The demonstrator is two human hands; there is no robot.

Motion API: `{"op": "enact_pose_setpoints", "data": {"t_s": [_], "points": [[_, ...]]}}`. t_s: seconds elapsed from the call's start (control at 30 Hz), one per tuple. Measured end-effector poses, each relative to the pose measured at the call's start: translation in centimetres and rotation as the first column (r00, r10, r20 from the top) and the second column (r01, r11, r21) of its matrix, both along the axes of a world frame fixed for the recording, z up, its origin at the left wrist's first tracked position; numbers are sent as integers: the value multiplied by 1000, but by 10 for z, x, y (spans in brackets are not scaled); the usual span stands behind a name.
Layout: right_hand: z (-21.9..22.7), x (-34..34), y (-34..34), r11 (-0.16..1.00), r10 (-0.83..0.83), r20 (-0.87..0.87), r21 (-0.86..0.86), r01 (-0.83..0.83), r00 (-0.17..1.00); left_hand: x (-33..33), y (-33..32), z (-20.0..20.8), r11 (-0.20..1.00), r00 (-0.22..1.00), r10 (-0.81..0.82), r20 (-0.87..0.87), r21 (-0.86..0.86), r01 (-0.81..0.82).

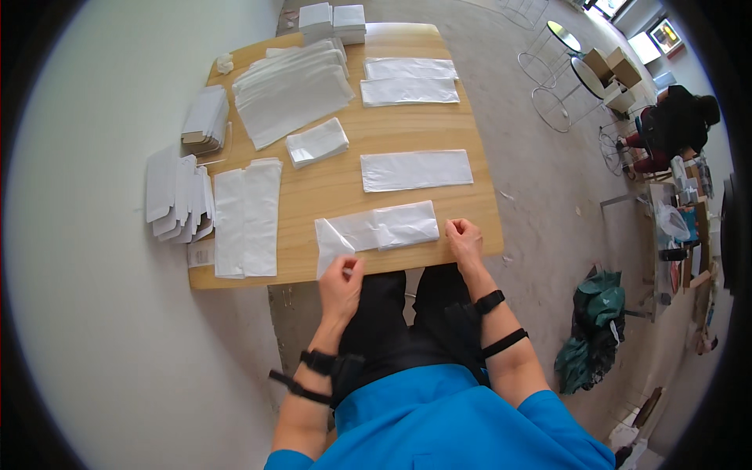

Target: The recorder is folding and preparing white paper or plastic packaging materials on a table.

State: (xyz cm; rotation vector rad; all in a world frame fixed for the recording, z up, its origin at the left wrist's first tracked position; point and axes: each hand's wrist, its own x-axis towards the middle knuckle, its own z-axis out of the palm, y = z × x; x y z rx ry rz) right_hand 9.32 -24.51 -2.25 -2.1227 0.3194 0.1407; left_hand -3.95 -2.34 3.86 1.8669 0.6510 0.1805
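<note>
In front of me near the table's front edge lies a thin white plastic bag (403,225), partly folded, its right part doubled over. Its left end spreads out loosely toward the edge. My left hand (341,288) is closed in a pinch at this loose near-left end. Just past the bag's right end, my right hand (465,239) rests over the table with curled fingers, apart from the bag, and nothing shows in it. Beyond the bag is a flat folded white bag (417,171). Farther off lie two more folded white bags (410,92), one overlapping the other.
On the wooden table (313,188) sit a fanned pile of white bags (294,90), a small folded stack (317,142) and long white bags (247,219) at left. White boxes (333,22) stand at the back; flattened white cartons (178,196) line the left edge. A person (674,125) sits far right.
</note>
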Motion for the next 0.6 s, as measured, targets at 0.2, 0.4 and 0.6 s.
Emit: {"op": "enact_pose_setpoints", "data": {"t_s": [0.2, 0.4, 0.6], "points": [[-7, 11, 9, 999, 35, -55, 26, -34, 998, 70, -15, -32, 990, 997, 4, -76, 142, 7], [-9, 13, 14, 996, 80, -39, -23, -81, 996, 77, -13, -50, 978, 994, -30, -106, 202, 51], [3, 15, 14, 1000, 9, -29, -15, -9, 1000, 79, -14, -51, 968, 992, -38, -119, 241, 66]]}}
